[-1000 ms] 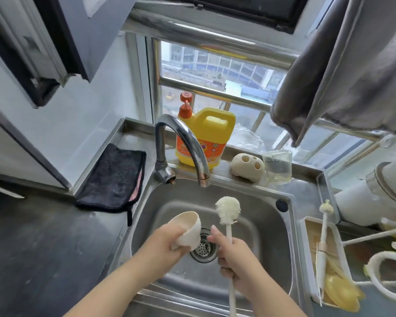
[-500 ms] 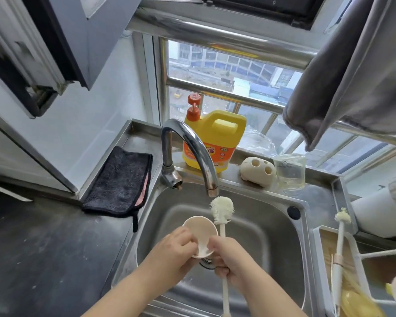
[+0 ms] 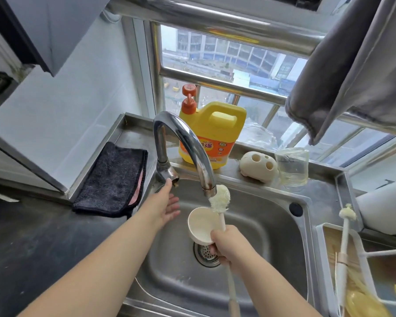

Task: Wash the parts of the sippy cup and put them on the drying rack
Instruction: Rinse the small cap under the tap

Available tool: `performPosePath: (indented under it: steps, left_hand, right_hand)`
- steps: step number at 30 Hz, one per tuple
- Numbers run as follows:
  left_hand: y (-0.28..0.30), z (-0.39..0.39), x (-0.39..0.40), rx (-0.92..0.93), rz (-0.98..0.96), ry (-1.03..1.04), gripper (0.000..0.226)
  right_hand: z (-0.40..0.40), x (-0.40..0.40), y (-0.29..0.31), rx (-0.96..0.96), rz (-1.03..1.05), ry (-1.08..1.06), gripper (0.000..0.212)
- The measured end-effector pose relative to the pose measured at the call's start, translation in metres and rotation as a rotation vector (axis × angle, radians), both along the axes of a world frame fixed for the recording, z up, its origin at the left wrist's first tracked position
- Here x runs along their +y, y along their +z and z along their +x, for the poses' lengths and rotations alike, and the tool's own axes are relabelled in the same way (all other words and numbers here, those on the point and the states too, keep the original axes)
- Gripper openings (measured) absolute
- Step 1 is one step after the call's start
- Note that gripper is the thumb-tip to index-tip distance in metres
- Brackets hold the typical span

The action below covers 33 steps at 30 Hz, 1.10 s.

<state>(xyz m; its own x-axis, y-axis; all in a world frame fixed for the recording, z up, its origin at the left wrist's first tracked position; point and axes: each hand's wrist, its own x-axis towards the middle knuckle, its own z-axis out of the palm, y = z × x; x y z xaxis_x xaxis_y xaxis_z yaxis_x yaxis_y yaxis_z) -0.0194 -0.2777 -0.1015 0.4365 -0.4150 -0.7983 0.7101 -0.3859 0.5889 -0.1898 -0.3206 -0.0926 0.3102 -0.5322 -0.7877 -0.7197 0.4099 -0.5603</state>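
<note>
A cream cup part [image 3: 202, 225] and a white bottle brush [image 3: 220, 200] are both held in my right hand [image 3: 230, 245] over the sink basin [image 3: 261, 236]. The brush head sits right under the tap spout [image 3: 206, 179]. My left hand [image 3: 164, 203] is empty with fingers apart, its fingertips touching the tap's base [image 3: 169, 176]. A cream lid part with two holes [image 3: 257, 165] and a clear cup body [image 3: 292, 167] stand on the ledge behind the sink. The white drying rack [image 3: 361, 255] sits at the right edge.
A yellow detergent jug [image 3: 213, 133] stands behind the tap. A dark cloth [image 3: 113, 179] lies on the counter at left. A second brush [image 3: 345, 239] leans in the rack's tray. A grey towel [image 3: 352, 65] hangs at the upper right.
My left hand let go of the cup part and reached to the tap base. My right hand now holds both cup part and brush, raised to the spout.
</note>
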Motion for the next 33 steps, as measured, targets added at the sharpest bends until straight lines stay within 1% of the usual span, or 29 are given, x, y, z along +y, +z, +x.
performPosePath:
  steps: [1, 2, 4, 8, 14, 19, 22, 27, 33]
  left_hand:
    - [-0.001, 0.001, -0.006, 0.063, -0.029, 0.033, 0.048]
    - [-0.004, 0.001, -0.012, 0.079, -0.043, 0.053, 0.05]
    - [-0.007, 0.001, -0.021, 0.053, -0.046, 0.095, 0.051]
    - [-0.01, -0.001, -0.032, 0.027, -0.033, 0.191, 0.05]
    - [-0.013, -0.001, -0.039, 0.06, -0.028, 0.217, 0.048]
    - [-0.012, -0.006, -0.042, -0.039, 0.005, 0.233, 0.043]
    - [-0.013, -0.008, -0.045, -0.096, 0.049, 0.295, 0.038]
    - [-0.009, -0.011, -0.048, -0.123, 0.066, 0.374, 0.035]
    - [-0.006, -0.013, -0.048, -0.137, 0.038, 0.387, 0.033]
  right_hand:
    - [0.001, 0.0, -0.002, -0.011, 0.019, -0.028, 0.02]
    - [0.002, 0.0, -0.004, -0.025, 0.04, -0.056, 0.02]
    - [0.003, 0.001, -0.005, -0.049, 0.079, -0.092, 0.02]
    - [0.004, 0.003, -0.003, -0.082, 0.092, -0.072, 0.019]
    - [0.005, -0.001, -0.003, -0.093, 0.08, -0.061, 0.019]
    - [0.004, -0.003, -0.004, -0.086, 0.076, -0.063, 0.02]
    - [0.004, -0.002, -0.004, -0.079, 0.068, -0.057, 0.02]
    - [0.005, 0.0, -0.004, -0.082, 0.078, -0.066, 0.019]
    - [0.002, 0.001, -0.003, -0.076, 0.087, -0.061, 0.018]
